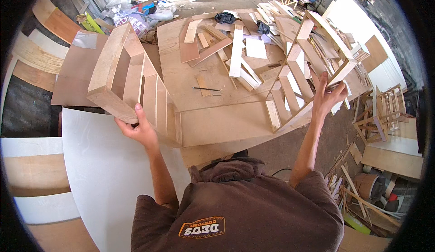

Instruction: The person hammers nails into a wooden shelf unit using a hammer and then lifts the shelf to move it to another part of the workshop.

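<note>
A large wooden assembly stretches across in front of me. Its left slatted frame point(107, 79) and right slatted frame point(273, 116) both rise at a slant from a flat plywood panel point(226, 125) in the middle. My left hand point(140, 128) is closed round the lower edge of the left frame, thumb on the near side. Gripping the outer rail of the right frame is my right hand point(327, 95), its fingers partly hidden by the wood. Just beyond the panel, a dark pencil-like stick point(206, 89) lies on the worktable point(176, 77).
Loose wood strips point(236, 52) and offcuts cover the table's far side, with black plastic bags point(225, 17) among them. A white sheet point(113, 161) lies at my left. Small wooden frames point(383, 111) and scrap strips pile up at the right. Plastic sacks point(131, 21) sit at the far left.
</note>
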Demonstrator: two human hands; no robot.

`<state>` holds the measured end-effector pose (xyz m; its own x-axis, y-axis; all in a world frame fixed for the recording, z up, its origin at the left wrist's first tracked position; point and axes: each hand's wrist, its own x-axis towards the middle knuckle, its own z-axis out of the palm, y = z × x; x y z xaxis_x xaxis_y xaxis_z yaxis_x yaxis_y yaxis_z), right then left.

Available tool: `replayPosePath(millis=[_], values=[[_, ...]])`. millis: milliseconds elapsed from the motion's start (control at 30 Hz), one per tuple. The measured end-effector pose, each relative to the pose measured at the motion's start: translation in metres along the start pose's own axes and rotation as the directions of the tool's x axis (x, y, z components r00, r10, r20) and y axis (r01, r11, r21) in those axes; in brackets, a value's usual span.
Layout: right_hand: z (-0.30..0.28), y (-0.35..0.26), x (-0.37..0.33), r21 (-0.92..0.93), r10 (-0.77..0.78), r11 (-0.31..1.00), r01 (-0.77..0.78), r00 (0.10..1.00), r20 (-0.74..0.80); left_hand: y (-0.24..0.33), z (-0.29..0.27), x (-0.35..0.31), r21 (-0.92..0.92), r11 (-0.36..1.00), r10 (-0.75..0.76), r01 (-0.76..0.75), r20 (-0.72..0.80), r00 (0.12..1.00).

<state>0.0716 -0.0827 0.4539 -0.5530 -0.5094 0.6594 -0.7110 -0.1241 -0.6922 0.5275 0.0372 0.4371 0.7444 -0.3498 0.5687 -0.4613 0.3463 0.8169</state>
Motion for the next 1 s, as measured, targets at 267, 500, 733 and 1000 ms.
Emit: replayPosePath(millis=[267, 500, 733, 1000], values=[[-0.011, -0.009, -0.013, 0.184, -0.105, 0.972, 0.144, 0.972, -0.21, 0.001, -0.021, -0.008, 0.018, 0.997, 0.081, -0.08, -0.066, 0.994], [-0.028, -0.014, -0.025, 0.381, -0.024, 0.917, 0.116, 0.971, -0.238, 0.002, -0.029, 0.003, 0.03, 0.994, 0.106, -0.104, -0.118, 0.987], [-0.044, 0.004, -0.027, 0.378, -0.022, 0.918, 0.118, 0.969, -0.248, 0.002, -0.02, -0.002, 0.033, 0.993, 0.119, -0.117, -0.068, 0.991], [-0.039, 0.013, -0.007, 0.383, 0.065, 0.923, 0.03, 0.971, -0.232, 0.013, 0.001, 0.006, -0.017, 0.987, 0.161, -0.162, -0.038, 0.986]])
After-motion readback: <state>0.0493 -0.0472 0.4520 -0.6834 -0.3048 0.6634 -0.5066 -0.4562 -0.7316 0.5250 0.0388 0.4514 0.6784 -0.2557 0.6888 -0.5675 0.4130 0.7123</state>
